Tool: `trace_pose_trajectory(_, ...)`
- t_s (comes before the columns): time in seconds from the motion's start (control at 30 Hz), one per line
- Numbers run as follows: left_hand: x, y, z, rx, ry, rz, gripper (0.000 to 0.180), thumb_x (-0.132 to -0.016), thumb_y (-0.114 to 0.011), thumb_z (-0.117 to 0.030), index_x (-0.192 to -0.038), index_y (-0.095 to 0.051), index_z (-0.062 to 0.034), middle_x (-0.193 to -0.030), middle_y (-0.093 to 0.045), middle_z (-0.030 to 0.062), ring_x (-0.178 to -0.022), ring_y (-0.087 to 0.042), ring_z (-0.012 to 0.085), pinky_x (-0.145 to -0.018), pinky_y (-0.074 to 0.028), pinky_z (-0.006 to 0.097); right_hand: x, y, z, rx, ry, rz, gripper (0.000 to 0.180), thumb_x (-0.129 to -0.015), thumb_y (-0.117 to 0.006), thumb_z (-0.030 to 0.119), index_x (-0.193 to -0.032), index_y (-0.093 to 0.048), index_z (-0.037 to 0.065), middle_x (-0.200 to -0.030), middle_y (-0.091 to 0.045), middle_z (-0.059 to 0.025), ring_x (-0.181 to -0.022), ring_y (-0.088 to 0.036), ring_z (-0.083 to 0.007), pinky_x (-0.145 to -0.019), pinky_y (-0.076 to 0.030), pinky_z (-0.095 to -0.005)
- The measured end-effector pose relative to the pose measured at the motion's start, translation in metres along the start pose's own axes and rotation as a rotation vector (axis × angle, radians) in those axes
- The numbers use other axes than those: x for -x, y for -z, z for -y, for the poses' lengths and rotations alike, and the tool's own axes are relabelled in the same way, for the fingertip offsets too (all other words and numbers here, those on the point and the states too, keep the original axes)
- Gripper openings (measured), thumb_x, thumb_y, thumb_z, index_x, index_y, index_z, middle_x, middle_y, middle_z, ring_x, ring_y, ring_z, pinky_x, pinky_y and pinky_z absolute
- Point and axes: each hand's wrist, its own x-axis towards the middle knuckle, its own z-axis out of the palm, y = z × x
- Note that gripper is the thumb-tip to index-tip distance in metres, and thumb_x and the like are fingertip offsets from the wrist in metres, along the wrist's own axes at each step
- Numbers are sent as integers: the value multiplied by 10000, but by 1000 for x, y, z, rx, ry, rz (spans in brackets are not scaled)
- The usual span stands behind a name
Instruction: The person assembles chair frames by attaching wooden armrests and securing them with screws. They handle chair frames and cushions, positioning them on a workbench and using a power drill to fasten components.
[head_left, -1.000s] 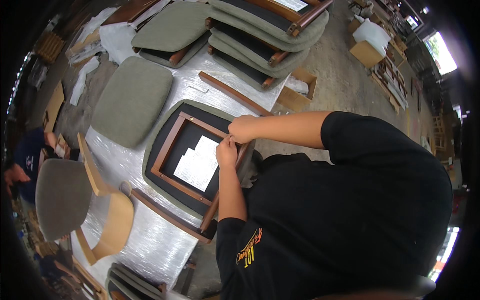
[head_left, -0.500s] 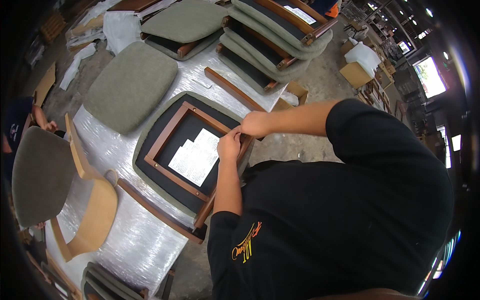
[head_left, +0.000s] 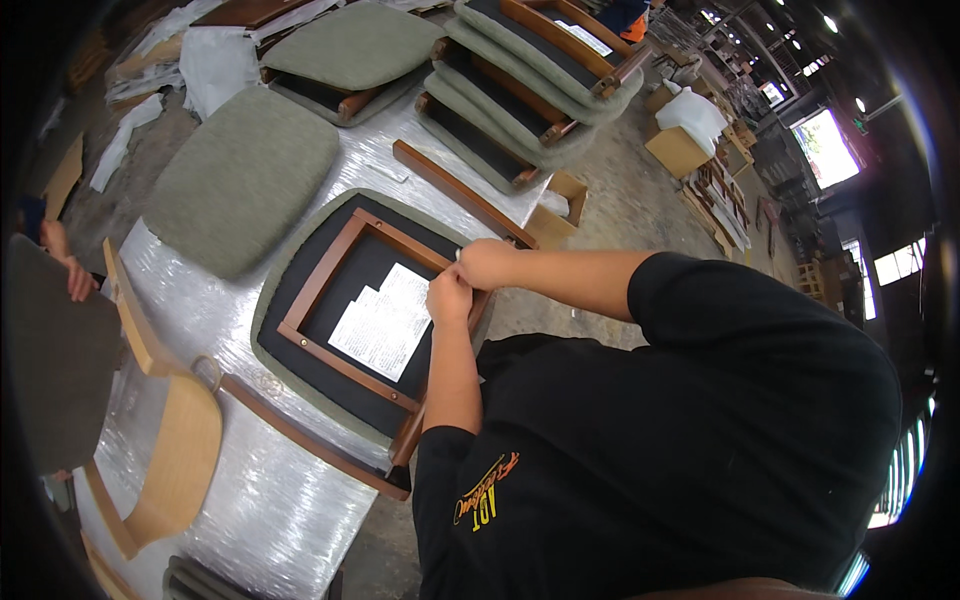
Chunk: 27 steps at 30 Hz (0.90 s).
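While I stood watching, both hands of the person in black met over the near right corner of an upturned seat pad (head_left: 335, 285), which lay on the film-wrapped counter (head_left: 290, 490) right in front of them. The left grip (head_left: 450, 297) was curled against the right grip (head_left: 487, 264), and whatever the fingers might have pinched was hidden, so I could not tell whether either had closed on anything. Under them ran the brown wooden frame (head_left: 345, 366) on the pad's black underside, with a printed white sheet (head_left: 385, 325) inside it. One brown wooden bar (head_left: 465, 195) lay beyond the pad, reaching close to the right wrist; another brown wooden bar (head_left: 310, 440) slanted along its left side. A grey-green seat pad (head_left: 245, 180) rested fabric up nearby, and at the far end stood a stack of seat pads (head_left: 530, 110). Toward the left edge, a curved pale wooden chair part (head_left: 180, 450) sat just beside a dark seat pad (head_left: 65, 350), on which a co-worker's hand (head_left: 78, 277) was laid.
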Motion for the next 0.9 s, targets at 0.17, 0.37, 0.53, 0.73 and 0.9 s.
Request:
trace_pose_trajectory(0.17, 2, 2, 7, 4, -63, 15, 398, -976, -689, -319, -1374, -695, -317, -1102, -759, 171, -998, -725, 401, -849, -579, 497, 4, 9, -21, 326, 168, 199, 239, -869, -662, 188, -1040, -758, 53, -963, -762, -195, -926, -753, -373, -779, -597, -476)
trace_pose_trajectory(0.37, -1, 6, -1, -19, -31, 33, 550, -971, -711, -324, -1503, -574, -316, -1009, -777, 156, -943, -738, 381, -822, -577, 473, -6, 19, -24, 189, 567, -186, 268, -834, -688, 199, -1078, -736, 98, -909, -752, -127, -868, -749, -323, -727, -594, -428)
trace_pose_trajectory(0.53, 5, 9, -9, 125, 27, 20, 692, -955, -747, -235, -1588, -468, -272, -794, -712, 110, -753, -715, 281, -745, -565, 434, -1, 17, -34, 116, 166, -34, 195, -893, -634, 221, -974, -753, 89, -886, -752, -167, -866, -736, -372, -758, -580, -487)
trace_pose_trajectory(0.73, 4, 2, 0, 213, -104, -12, 652, -931, -772, -138, -1536, -551, -243, -768, -700, 87, -686, -657, 211, -717, -545, 374, 9, -24, -71, -370, 59, -196, 226, -916, -603, 259, -910, -742, 81, -896, -737, -213, -883, -708, -439, -797, -562, -540)
trace_pose_trajectory(0.9, 2, -7, 4, 242, -89, 3, 638, -927, -774, -100, -1519, -576, -229, -767, -706, 74, -686, -638, 148, -697, -531, 334, 3, -60, -86, -426, 89, -200, 237, -918, -605, 277, -924, -729, 75, -892, -736, -212, -886, -707, -440, -795, -566, -536)
